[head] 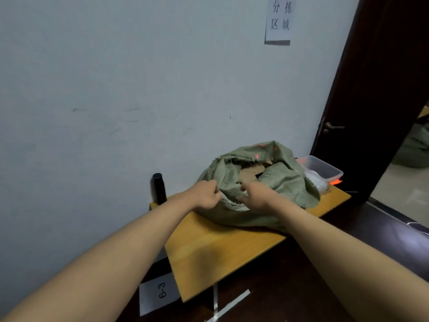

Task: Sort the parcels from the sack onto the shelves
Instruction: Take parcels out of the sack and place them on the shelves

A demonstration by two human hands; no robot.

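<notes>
I am facing a pale grey-blue wall (116,89), scuffed with a few faint marks. A paper sign (279,18) with printed characters is hanging high on it. A yellow wooden table (209,252) is standing against the wall below me. To my right a dark brown door (380,89) with a metal handle (330,127) is standing open, showing a light floor (399,187) beyond. A white label (156,293) reading 6-3 is lying on the dark floor (278,287) beside strips of pale tape (232,305).

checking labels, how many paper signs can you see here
2: a paper sign with printed characters on the wall, upper right, and a "6-3" label low down, left of the wooden table. Others may lie out of view.
</notes>
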